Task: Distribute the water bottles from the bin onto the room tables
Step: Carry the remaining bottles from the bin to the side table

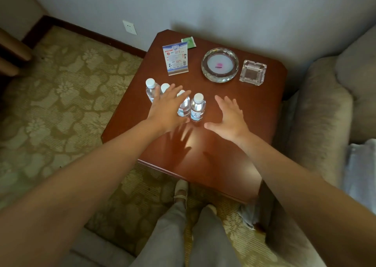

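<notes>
On the table point(254, 108), left hand point(168, 108) hovers spread and empty over four close-set bottles point(198, 108), right hand point(230, 118) likewise beside; a careless brush could topple them.

One wide-angle view, worn on the head, looks forward and steeply down past the person's own legs point(195, 236). Both arms point(101, 175) stretch away from the lens, so the fingers point(171, 93) lie near mid-frame, close above the bench point(254, 104). Beyond the fingers the wall point(203, 6) closes the view. Left of them, carpet point(61, 104) curves toward the frame edge.
</notes>
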Motion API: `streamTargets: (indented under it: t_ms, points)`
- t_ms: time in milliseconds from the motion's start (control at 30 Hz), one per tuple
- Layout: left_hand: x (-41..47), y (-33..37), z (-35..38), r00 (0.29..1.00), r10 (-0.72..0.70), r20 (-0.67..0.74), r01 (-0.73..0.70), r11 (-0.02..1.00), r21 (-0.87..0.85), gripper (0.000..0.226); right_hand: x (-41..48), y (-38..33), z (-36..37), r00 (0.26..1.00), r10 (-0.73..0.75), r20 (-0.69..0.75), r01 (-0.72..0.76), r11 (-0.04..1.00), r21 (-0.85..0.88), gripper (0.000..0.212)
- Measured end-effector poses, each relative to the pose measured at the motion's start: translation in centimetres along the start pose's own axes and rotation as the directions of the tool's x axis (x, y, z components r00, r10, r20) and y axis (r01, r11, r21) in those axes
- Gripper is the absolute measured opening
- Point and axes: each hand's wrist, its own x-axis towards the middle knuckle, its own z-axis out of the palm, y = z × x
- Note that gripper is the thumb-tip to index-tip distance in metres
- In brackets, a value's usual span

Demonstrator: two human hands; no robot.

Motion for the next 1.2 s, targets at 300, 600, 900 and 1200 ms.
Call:
streamTargets:
  t_ms: [300, 600, 900, 1200]
  points:
    - [-8.2, 6.4, -3.5, 0.993, -0.065, 0.099, 0.071, 0.996, -0.056, 0.1, -9.8, -0.2, -4.2, 0.998, -0.026, -0.053, 0.006, 0.937, -0.35, 0.099]
    - [-10.3, 12.1, -6.8, 0.995, 0.039, 0.097, -0.04, 0.999, 0.017, 0.1, -17.8, 1.1, -8.6, 0.956, 0.121, -0.265, -0.182, 0.959, -0.218, 0.104]
    - [-6.7, 18.4, -8.3, 0.902, 0.392, 0.18, -0.422, 0.888, 0.183, 0.094, -24.8, 5.0, -9.5, 0.811, 0.427, -0.4, -0.507, 0.854, -0.115, 0.106]
    - [-6.0, 25.0, -8.5, 0.588, 0.723, 0.361, -0.807, 0.551, 0.211, 0.091, -33.4, 3.5, -5.3, 0.471, 0.765, -0.439, -0.759, 0.605, 0.241, 0.104]
